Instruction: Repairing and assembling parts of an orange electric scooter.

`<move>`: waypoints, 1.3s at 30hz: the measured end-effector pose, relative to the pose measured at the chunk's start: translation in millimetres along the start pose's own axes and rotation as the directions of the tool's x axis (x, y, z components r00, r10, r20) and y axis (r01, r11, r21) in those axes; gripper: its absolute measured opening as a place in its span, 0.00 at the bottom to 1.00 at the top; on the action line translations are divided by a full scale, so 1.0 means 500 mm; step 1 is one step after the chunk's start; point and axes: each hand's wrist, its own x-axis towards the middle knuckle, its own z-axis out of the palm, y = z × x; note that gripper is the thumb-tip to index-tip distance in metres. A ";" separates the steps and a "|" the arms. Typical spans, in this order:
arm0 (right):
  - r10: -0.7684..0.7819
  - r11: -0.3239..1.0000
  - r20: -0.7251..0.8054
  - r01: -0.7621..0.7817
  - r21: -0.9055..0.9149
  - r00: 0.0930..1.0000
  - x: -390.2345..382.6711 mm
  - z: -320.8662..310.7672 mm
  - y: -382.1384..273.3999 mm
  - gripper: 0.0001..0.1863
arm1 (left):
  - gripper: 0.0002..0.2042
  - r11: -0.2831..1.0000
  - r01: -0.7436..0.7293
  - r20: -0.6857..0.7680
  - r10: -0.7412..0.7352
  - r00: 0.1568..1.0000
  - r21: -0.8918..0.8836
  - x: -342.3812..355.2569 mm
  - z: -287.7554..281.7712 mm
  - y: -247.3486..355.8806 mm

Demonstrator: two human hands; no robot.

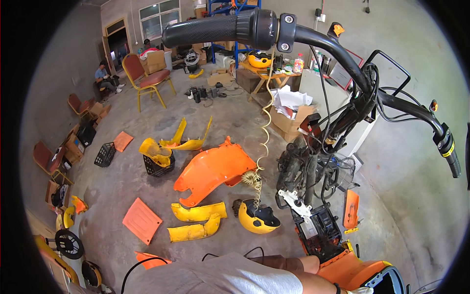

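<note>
At the lower right edge, my right hand [361, 290] shows only as a sliver of white glove beyond a dark wristband; its fingers are cut off. It is nearest to the orange rear body [350, 267] of a partly stripped scooter, beside a dark opening with a pale rim [387, 280]. My left hand is out of view. Ahead of the rear body lies the scooter's exposed black floor section [325, 230] with a white bracket [295, 203]. Above rises the bare black handlebar [338, 46], its left grip [210, 32] close to the camera.
Orange panels [215, 169], yellow panels [198, 211] and a yellow helmet [259, 220] lie on the floor to the left. A coiled cream hose [266, 132] hangs down to the helmet. Black crates [104, 155], chairs [139, 73] and a seated person [104, 77] are farther back.
</note>
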 end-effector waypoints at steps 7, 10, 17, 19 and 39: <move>-0.409 0.733 0.163 0.430 -0.527 0.898 0.116 0.000 0.049 0.15 | 0.10 0.997 0.064 0.096 -0.058 0.994 -0.053 0.014 -0.010 0.007; -0.250 0.882 0.132 0.282 -0.377 0.959 0.061 0.017 0.030 0.17 | 0.13 0.983 0.151 0.126 -0.138 0.982 -0.103 -0.001 -0.038 0.006; -0.124 0.906 -0.407 -0.064 -0.419 0.905 -0.070 0.040 0.000 0.22 | 0.16 0.875 0.331 0.343 -0.208 0.916 -0.353 -0.015 -0.119 -0.024; -0.139 0.821 -0.325 -0.075 -0.567 0.936 -0.119 0.013 -0.018 0.19 | 0.21 0.727 0.527 0.427 -0.346 0.835 -0.441 -0.006 -0.123 -0.022; 0.216 0.964 -0.407 -0.260 -0.056 0.887 -0.098 -0.041 -0.013 0.21 | 0.12 0.982 0.098 0.007 -0.099 0.995 -0.160 -0.014 -0.045 -0.028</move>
